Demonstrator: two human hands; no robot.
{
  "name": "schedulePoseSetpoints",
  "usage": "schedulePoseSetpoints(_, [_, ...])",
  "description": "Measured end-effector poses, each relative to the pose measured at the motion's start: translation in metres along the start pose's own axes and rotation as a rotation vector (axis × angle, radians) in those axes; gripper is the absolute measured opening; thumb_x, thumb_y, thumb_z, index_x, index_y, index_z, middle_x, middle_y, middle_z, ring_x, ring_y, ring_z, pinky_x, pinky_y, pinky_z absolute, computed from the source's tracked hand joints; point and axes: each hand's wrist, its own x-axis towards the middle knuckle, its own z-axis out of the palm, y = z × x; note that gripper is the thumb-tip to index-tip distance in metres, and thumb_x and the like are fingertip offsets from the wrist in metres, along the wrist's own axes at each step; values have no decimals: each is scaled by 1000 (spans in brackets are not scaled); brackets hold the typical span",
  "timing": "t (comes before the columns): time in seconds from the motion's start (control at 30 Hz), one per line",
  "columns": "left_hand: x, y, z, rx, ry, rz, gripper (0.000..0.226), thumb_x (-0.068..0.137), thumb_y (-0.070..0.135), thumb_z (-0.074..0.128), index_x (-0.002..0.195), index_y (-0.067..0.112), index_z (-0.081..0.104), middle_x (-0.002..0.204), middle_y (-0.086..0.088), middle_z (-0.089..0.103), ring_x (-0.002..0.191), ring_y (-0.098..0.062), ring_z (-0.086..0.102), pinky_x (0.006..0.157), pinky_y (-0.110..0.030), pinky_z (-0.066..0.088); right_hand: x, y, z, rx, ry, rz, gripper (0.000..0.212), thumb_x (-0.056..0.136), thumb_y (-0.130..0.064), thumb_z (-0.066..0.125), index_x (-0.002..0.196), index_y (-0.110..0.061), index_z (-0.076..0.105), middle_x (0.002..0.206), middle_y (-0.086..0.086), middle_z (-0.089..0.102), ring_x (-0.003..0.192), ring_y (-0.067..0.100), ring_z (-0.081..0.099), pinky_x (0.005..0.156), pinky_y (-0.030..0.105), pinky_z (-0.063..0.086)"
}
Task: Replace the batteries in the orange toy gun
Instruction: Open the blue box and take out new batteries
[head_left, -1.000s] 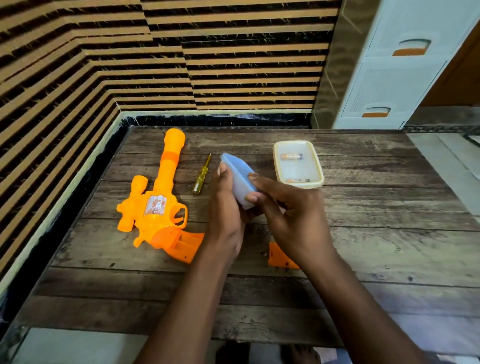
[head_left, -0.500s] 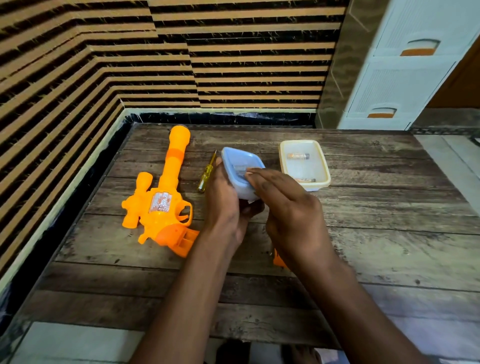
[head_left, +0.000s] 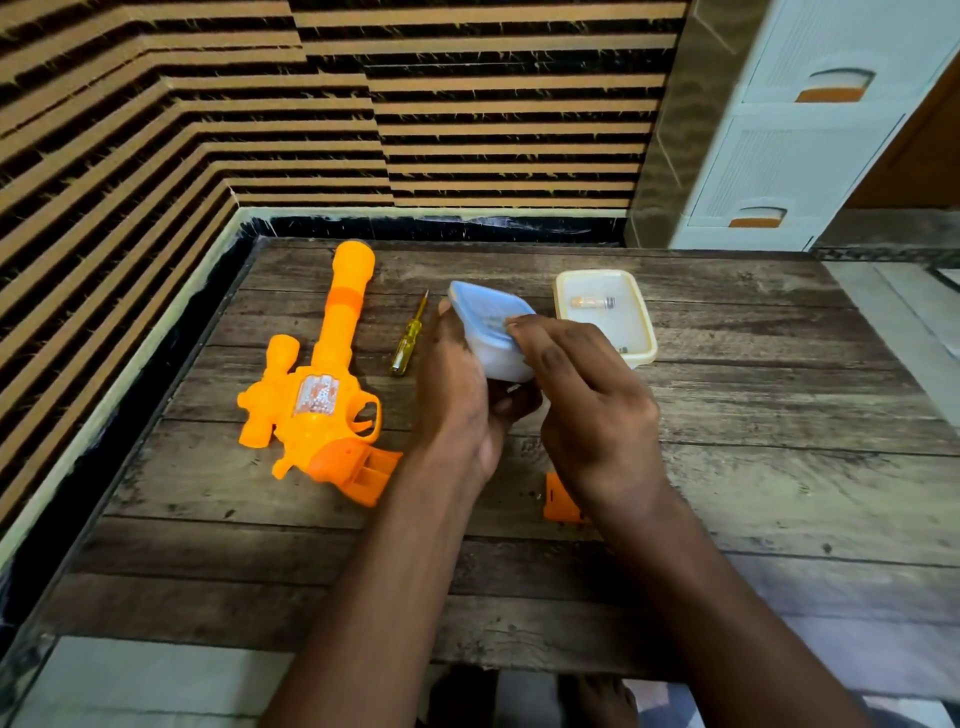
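The orange toy gun (head_left: 317, 384) lies on the wooden table (head_left: 779, 467) at the left, barrel pointing away, its grip's battery compartment open. My left hand (head_left: 457, 395) grips a small box with a blue lid (head_left: 488, 332), tilted above the table. My right hand (head_left: 587, 410) has its fingertips on the lid's near edge. An orange battery cover (head_left: 558, 501) lies partly hidden under my right wrist. A cream tray (head_left: 639, 322) behind my right hand holds a battery (head_left: 592, 302).
A yellow-handled screwdriver (head_left: 408, 338) lies between the gun and the box. Striped walls close the left and far sides. A white drawer cabinet (head_left: 810, 130) stands at the back right. The table's near edge runs below my forearms.
The box has turned so that its blue lid faces more upward. My right fingers have moved onto the lid's edge. The gun and the tray have stayed put.
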Motion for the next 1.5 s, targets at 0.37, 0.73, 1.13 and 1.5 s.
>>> schedulePoseSetpoints(0.37, [7, -2, -20, 85, -67, -59, 48, 106, 54, 35, 106, 13, 60, 62, -2, 63, 39, -14, 53, 36, -17, 25, 9, 14, -12, 15, -42, 60, 52, 77, 21, 41, 121, 12, 69, 116, 27, 70, 111, 28, 63, 103, 12, 43])
schedulePoseSetpoints(0.73, [2, -7, -27, 244, -192, -127, 51, 105, 52, 35, 92, 16, 68, 63, -6, 67, 41, -18, 52, 37, -18, 18, 6, 36, -36, -163, 247, 343, 24, 98, 9, 50, 115, 10, 68, 94, 17, 73, 82, 13, 60, 83, 0, 37])
schedulePoseSetpoints(1.13, [0, -25, 2, 106, -262, -148, 52, 107, 48, 34, 100, 11, 69, 71, -12, 64, 49, -23, 50, 32, -14, 24, -24, 93, -89, -399, 207, 407, 17, 90, 10, 65, 100, 2, 77, 81, 18, 76, 63, 31, 70, 64, 29, 45])
schedulePoseSetpoints(1.5, [-1, -33, 10, 135, -287, -129, 55, 106, 53, 33, 107, 11, 69, 73, -12, 65, 52, -22, 52, 32, -15, 25, -21, 94, -78, -300, -177, 842, 30, 88, -1, 62, 109, -11, 80, 90, 17, 79, 82, 28, 77, 80, 35, 61])
